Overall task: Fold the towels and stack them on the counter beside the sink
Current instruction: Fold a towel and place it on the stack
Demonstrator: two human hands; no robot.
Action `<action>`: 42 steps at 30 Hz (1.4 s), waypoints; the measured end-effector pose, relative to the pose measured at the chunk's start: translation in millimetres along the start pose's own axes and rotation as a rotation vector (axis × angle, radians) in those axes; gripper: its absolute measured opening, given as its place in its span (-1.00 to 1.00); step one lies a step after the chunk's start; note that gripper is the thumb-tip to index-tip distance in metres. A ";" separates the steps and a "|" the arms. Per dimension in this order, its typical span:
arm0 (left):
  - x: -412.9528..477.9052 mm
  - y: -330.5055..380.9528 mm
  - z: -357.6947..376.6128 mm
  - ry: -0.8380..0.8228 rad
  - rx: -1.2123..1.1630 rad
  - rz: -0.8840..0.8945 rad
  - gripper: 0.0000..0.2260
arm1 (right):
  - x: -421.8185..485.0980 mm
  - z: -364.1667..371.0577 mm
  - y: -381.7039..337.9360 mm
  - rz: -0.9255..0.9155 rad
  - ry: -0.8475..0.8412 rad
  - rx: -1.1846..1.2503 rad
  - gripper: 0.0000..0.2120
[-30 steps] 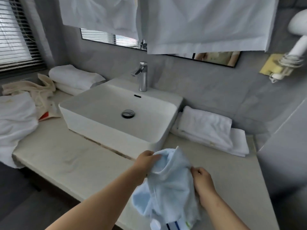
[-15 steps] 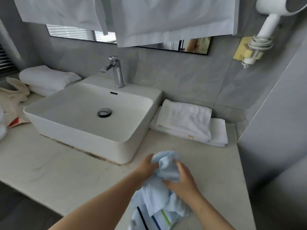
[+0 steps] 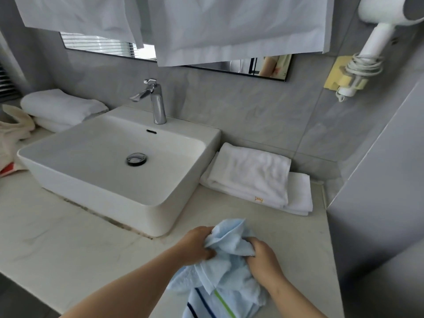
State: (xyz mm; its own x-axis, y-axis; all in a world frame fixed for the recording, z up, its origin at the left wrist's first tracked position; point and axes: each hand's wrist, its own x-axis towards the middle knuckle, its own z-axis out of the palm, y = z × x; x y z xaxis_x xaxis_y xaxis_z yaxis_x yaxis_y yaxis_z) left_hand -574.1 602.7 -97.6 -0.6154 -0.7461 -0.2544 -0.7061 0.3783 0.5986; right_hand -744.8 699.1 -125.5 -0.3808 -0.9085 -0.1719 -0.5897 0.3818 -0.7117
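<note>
Item: light blue towel [image 3: 226, 269], bunched, over the counter [image 3: 68, 249]. We grip it with our left hand [image 3: 197, 245] and right hand [image 3: 263, 260], fingers curled. Folded white towels [image 3: 254, 177] lie beside the sink [image 3: 91, 180].

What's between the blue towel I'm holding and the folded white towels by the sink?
Head view: only bare counter lies between the blue towel and the white towels.

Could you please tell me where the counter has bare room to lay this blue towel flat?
The widest bare stretch of counter lies in front of the sink, left of the left hand. A smaller patch lies between the blue towel and the white folded stack. The far-left end is crowded with cloths.
</note>
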 end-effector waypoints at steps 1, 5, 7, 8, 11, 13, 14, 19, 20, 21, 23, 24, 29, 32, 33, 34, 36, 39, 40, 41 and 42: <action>3.3 3.4 0.1 0.021 0.016 -0.007 -0.66 | 2.3 -3.1 1.8 0.000 0.000 -0.003 -0.81; 12.2 9.6 3.0 0.038 0.062 -0.079 -0.76 | 9.4 -15.3 10.2 0.020 -0.003 0.023 -0.80; 15.8 9.8 5.1 0.051 0.092 -0.127 -0.83 | 10.3 -18.5 13.0 0.036 -0.005 0.050 -0.79; 17.7 9.5 5.9 0.061 0.094 -0.149 -0.85 | 10.5 -19.3 13.7 0.039 -0.001 0.058 -0.79; 18.7 12.2 3.9 0.056 -0.035 -0.221 -0.84 | 13.1 -22.8 13.6 0.046 0.008 0.070 -0.81; 17.9 14.8 -0.2 0.010 -0.165 -0.236 -0.83 | 15.6 -26.6 13.0 0.062 -0.007 0.088 -0.82; 18.1 15.0 -2.7 -0.004 -0.234 -0.231 -0.85 | 15.8 -28.8 11.5 0.070 -0.019 0.092 -0.82; 20.0 23.5 -18.6 -0.009 -0.715 -0.319 -0.83 | 13.5 -29.8 8.9 0.079 -0.012 0.078 -0.82; 20.6 25.8 -21.1 -0.020 -0.792 -0.345 -0.78 | 12.6 -29.0 9.1 0.083 -0.009 0.060 -0.83; 21.8 27.5 -23.3 -0.040 -0.859 -0.362 -0.75 | 12.2 -28.1 8.7 0.094 -0.011 0.044 -0.85; 24.0 30.4 -27.1 -0.095 -0.966 -0.374 -0.70 | 12.1 -27.8 5.2 0.141 -0.018 0.026 -0.90; 24.5 32.2 -29.1 -0.116 -1.001 -0.370 -0.69 | 12.5 -28.0 2.0 0.156 -0.017 0.035 -0.80; 26.5 40.4 -39.5 -0.182 -1.072 -0.246 -0.53 | 14.4 -27.4 -33.0 -0.021 0.109 0.237 -0.18; 24.6 45.0 -47.1 -0.260 -1.069 -0.196 -0.53 | 11.9 -23.2 -45.0 -0.095 0.031 0.268 -0.70; 24.5 45.8 -49.4 -0.265 -1.073 -0.192 -0.59 | 10.1 -23.4 -46.3 -0.071 -0.021 0.291 -0.84; 25.0 45.7 -51.3 -0.254 -1.079 -0.190 -0.65 | 9.5 -23.7 -45.0 -0.039 -0.054 0.291 -0.92; 27.0 45.1 -54.1 -0.182 -1.090 -0.190 -0.74 | 11.3 -26.1 -40.5 0.021 -0.042 0.307 -0.98; 32.1 43.4 -53.9 0.057 -1.142 -0.255 -0.79 | 19.7 -26.5 -30.7 0.143 0.045 0.406 -0.95; 34.4 40.9 -52.5 0.168 -1.144 -0.307 -0.79 | 22.4 -27.3 -26.2 0.191 0.074 0.442 -0.90; 36.4 38.3 -51.0 0.268 -1.146 -0.370 -0.79 | 24.2 -28.6 -21.5 0.243 0.105 0.462 -0.84; 37.4 35.5 -49.0 0.340 -1.166 -0.435 -0.80 | 25.0 -30.5 -17.0 0.289 0.136 0.478 -0.81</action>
State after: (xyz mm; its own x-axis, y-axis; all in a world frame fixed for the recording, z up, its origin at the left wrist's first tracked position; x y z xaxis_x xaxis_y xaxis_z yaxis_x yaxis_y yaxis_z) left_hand -605.1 561.4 -48.6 -0.1717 -0.8529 -0.4931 0.0023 -0.5009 0.8655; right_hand -766.0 675.1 -97.0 -0.5851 -0.7369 -0.3385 -0.0729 0.4636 -0.8830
